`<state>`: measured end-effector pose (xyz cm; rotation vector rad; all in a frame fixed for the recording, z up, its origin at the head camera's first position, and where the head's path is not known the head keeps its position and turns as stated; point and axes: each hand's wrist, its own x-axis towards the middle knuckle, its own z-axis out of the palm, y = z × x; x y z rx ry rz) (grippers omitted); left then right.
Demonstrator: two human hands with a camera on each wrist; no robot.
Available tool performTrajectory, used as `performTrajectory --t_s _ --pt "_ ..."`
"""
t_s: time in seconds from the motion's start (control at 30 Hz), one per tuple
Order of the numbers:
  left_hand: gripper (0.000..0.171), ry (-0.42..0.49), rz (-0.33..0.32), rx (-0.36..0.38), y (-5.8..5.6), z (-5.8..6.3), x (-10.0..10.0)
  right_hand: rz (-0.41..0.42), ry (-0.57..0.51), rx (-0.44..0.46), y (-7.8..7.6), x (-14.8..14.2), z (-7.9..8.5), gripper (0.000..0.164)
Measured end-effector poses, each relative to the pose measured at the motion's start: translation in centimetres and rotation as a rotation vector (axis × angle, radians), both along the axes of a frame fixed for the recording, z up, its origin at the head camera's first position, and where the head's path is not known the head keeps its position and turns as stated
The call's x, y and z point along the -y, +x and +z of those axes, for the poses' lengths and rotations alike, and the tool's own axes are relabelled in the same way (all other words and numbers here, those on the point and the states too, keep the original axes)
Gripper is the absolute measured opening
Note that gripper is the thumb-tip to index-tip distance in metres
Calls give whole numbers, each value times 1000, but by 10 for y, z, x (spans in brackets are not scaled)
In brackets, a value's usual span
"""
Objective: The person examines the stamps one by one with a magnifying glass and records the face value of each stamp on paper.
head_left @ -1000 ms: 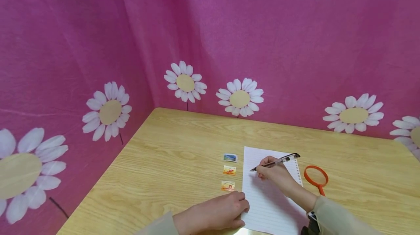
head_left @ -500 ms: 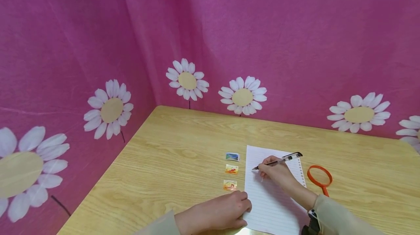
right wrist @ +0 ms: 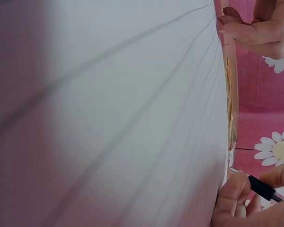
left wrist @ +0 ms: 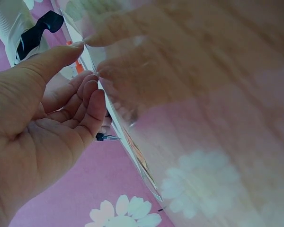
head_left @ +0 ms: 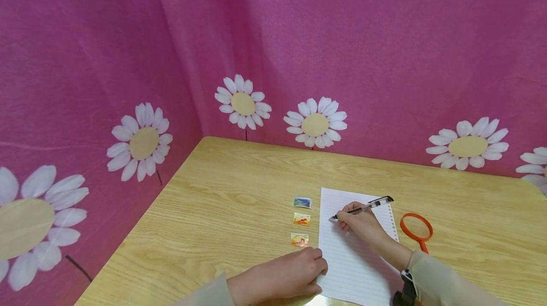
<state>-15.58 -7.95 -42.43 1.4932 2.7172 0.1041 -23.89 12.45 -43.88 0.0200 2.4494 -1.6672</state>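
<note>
My right hand (head_left: 363, 226) pinches a gel pen (head_left: 378, 202) with a clear barrel and black cap on its end, tip at the upper left of a lined sheet of paper (head_left: 350, 272). Dark pen tip and fingers show low in the right wrist view. At the sheet's lower left edge rests my left hand (head_left: 295, 273), fingers loosely bent, thumb and fingertips touching the surface in the left wrist view. Left of the paper, three small stamp-like pictures stand in a column: a blue-green one (head_left: 303, 203), a yellow-red one (head_left: 301, 219) and an orange one (head_left: 299, 239).
A magnifying glass with a red rim (head_left: 420, 238) lies right of the paper, its handle toward the right sleeve (head_left: 440, 280). Pale wooden table (head_left: 222, 201) surrounds everything. A pink curtain with daisies (head_left: 363, 68) borders its back and left edges.
The head view shifts slightly. The pen stays in my right hand near the same spot on the sheet, with only slight movement. My left hand keeps its place.
</note>
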Motion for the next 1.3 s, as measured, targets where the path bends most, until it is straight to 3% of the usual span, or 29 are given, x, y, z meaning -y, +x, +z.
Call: performTrajectory --t_s 0.67,1.1,1.3 --pt "24 -2 16 15 0 2 0 -22 54 -21 1 3 0 11" --pt "24 -10 3 -7 0 3 -1 34 97 -30 2 2 3 10" --pt "22 -5 -4 -9 1 1 -1 13 28 -14 2 1 2 8"
